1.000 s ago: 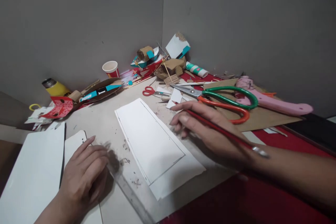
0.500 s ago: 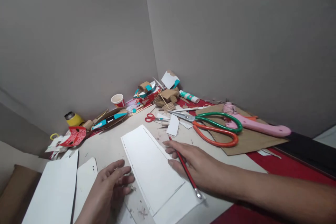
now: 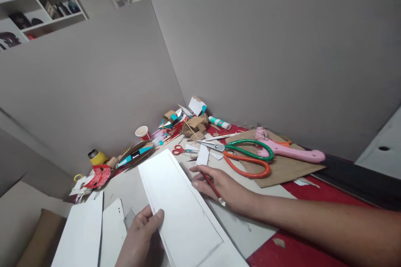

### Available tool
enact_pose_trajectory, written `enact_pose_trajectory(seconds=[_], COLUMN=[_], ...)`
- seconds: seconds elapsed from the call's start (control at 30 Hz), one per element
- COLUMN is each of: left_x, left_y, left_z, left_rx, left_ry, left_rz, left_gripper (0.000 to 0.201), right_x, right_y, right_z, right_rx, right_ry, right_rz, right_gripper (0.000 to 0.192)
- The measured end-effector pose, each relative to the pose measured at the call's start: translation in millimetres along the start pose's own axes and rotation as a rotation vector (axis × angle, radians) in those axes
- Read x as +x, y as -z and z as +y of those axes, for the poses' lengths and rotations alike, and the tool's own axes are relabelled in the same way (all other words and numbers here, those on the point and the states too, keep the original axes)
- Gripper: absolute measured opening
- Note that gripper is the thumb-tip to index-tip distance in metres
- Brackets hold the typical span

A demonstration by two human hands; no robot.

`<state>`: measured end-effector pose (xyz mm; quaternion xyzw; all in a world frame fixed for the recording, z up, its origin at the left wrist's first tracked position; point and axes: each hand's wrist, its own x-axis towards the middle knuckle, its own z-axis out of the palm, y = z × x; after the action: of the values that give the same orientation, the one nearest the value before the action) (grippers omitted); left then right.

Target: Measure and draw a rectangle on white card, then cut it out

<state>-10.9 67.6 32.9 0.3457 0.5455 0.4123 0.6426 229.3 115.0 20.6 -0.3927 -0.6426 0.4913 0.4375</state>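
left hand (image 3: 142,233) pinches near edge of white card sheet (image 3: 180,208), lifted off bench (image 3: 125,183) | right hand (image 3: 219,185) holds red pencil (image 3: 213,187), fingertips on sheet's right edge | tip: support both long edges, avoid creasing; big scissors (image 3: 247,158) lie toward back corner

Two scissors (image 3: 241,156) (image 3: 183,150), one paper cup (image 3: 143,132), one pencil (image 3: 212,187)
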Motion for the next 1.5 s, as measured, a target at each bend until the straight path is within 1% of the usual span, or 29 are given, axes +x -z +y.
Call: enact_pose_trajectory(seconds=[0.1,0.13,0.2,0.27,0.33,0.4,0.43,0.5,0.57,0.67,0.73,0.83,0.93,1.07,1.13,1.2,1.3,1.37,1.5], left_x=[-9,-12,-17,-24,-35,-47,-52,-59,-61,-56,-54,-54,-58,-59,-59,-60,-64,-66,-67], left_y=[-6.9,-8.7,-9.2,-3.1,9.2,23.2,28.7,34.0,31.3,21.1,16.5,16.8,24.1,41.2,50.0,56.3,59.3,59.0,63.3], left_z=[-12,-15,-16,-10,0,8,10,10,5,1,4,11,16,15,13,13,13,14,15], left_rx=[0.082,0.123,0.227,0.364,0.538,0.776,0.909,1.149,1.338,1.520,1.593,1.659,1.697,1.720,1.729,1.748,1.799,1.832,1.851], left_ry=[-0.072,-0.088,-0.119,-0.164,-0.231,-0.269,-0.263,-0.211,-0.159,-0.105,-0.070,-0.024,-0.014,-0.035,-0.038,-0.038,-0.034,-0.029,-0.031], left_rz=[-0.011,-0.002,0.043,0.134,0.267,0.380,0.433,0.491,0.495,0.462,0.445,0.432,0.437,0.443,0.441,0.438,0.431,0.421,0.376], left_gripper=[0.057,0.058,0.059,0.060,0.059,0.060,0.063,0.072,0.076,0.068,0.056,0.041,0.037,0.038,0.039,0.045,0.063,0.070,0.074], right_x=[-1,-2,-1,0,1,3,5,6,6,3,-2,-7,-6,-1,0,1,2,3,3], right_y=[-2,-4,-6,-6,-2,4,7,11,12,10,10,12,14,14,13,11,6,4,0], right_z=[-2,-2,-1,1,1,-1,-2,-3,-4,-3,-3,-3,-5,-7,-7,-4,5,10,13], right_rx=[0.210,0.253,0.283,0.284,0.281,0.271,0.257,0.218,0.175,0.118,0.086,0.037,-0.025,-0.115,-0.151,-0.179,-0.216,-0.226,-0.214], right_ry=[-0.122,-0.157,-0.197,-0.204,-0.204,-0.199,-0.201,-0.208,-0.220,-0.225,-0.196,-0.108,-0.008,0.110,0.134,0.136,0.104,0.074,0.011], right_rz=[-0.133,-0.152,-0.129,-0.095,-0.061,-0.034,-0.032,-0.046,-0.077,-0.144,-0.173,-0.195,-0.215,-0.240,-0.242,-0.231,-0.199,-0.181,-0.152], right_gripper=[0.034,0.031,0.028,0.026,0.023,0.019,0.018,0.016,0.016,0.017,0.018,0.023,0.026,0.030,0.031,0.027,0.022,0.024,0.034])
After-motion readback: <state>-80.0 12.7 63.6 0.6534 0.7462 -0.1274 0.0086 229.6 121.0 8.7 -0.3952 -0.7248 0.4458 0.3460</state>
